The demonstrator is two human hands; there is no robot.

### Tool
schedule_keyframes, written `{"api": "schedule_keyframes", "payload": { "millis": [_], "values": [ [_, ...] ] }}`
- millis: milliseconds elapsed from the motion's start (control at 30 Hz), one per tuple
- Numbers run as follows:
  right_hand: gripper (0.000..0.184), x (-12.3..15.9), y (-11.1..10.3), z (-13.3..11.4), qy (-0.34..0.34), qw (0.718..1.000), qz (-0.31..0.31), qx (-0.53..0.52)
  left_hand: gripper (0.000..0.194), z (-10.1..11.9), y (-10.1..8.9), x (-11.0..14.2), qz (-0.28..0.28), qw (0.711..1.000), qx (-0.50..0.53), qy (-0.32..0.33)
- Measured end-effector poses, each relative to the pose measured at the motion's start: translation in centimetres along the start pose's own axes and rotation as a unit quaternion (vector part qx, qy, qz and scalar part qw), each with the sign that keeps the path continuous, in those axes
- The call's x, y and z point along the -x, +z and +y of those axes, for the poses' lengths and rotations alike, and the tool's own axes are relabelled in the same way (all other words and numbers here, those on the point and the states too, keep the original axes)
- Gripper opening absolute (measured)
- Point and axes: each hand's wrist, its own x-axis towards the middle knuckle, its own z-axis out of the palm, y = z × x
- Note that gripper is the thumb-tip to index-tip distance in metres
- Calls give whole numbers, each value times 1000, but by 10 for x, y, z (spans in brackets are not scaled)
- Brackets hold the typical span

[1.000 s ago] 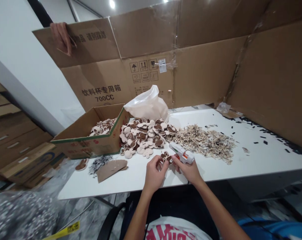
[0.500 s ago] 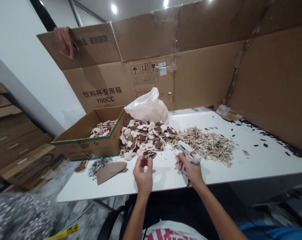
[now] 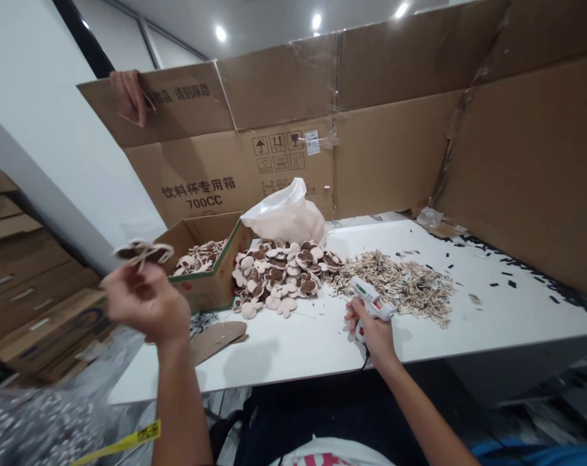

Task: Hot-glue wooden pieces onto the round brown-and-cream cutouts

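Observation:
My left hand is raised at the left, closed on a brown and cream felt piece with a small cord bow on it; motion blurs it a little. In my right hand is a white glue gun, its nozzle pointing up and left above the table. Beyond and between the hands lies a pile of brown and cream felt pieces. A heap of small cream cord bows spreads just behind the glue gun.
An open cardboard box holding more felt pieces stands behind my left hand. A cardboard scrap lies near the table's front edge. Black bits are scattered at right. Tall cardboard walls the back; another person's hand hangs over it.
My left hand has lifted the felt piece with the bow off the table and moved it left, towards the box. My right hand with the glue gun has barely moved.

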Motion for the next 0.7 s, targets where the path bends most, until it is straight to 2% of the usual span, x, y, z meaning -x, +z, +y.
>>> {"api": "schedule_keyframes", "payload": {
  "millis": [67,100,133,200,300,400,567,700],
  "values": [
    [43,-1,0,1,-4,1000,20,-3,40,-8,16,-7,-33,999,-14,-16],
    [43,-1,0,1,-5,999,33,-4,43,-11,21,-4,-61,997,-20,-30],
    [42,-2,0,1,-4,999,44,-6,45,-13,25,5,-63,997,-28,-33],
    [40,-3,-1,2,-4,998,57,-11,36,-14,28,31,-53,998,-37,-11],
    [38,-5,-3,3,-5,998,62,-18,25,-10,27,74,-131,991,-37,12],
    [37,-6,-4,5,-11,998,57,-18,25,-11,24,100,-175,982,-70,31],
    [39,-7,-2,7,-13,999,45,-16,35,-28,20,104,-241,960,-131,55],
    [38,-8,-2,8,-8,999,43,-28,18,-52,18,95,-316,937,-142,42]
  ]
}}
